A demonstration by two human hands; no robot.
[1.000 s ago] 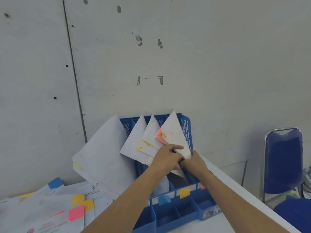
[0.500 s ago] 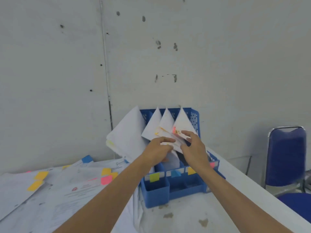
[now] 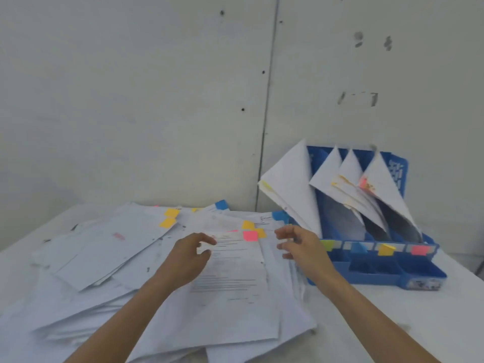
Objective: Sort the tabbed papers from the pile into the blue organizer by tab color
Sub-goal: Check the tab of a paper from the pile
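Looking down at a messy pile of white tabbed papers [image 3: 146, 258] spread just left of the blue plastic slotted organizer [image 3: 379, 275], all on a white tabletop [image 3: 392, 326]. Got both hands over the pile, on the organizer's left side.

Left hand [image 3: 187, 255], the one farther from the organizer: grip half open, fingers loosely curled, holding nothing. Fingertips right at the left edge of the top printed sheet [image 3: 235, 279], the one with the pink square tab [image 3: 250, 235]. Can't tell whether touching that sheet or just above it, way too blurry.

Right hand [image 3: 301, 247], just beside the organizer's front left corner: grip released as well, fingers spread and slightly bent, nothing in it.

Inside the organizer, four bunches of standing white sheets [image 3: 293, 184], tilted and leaning left in the back slots. Along the organizer's front divider, small colour labels: yellow-green [image 3: 328, 244] at the left end, then blue [image 3: 358, 247], orange [image 3: 386, 249], pink [image 3: 419, 249].
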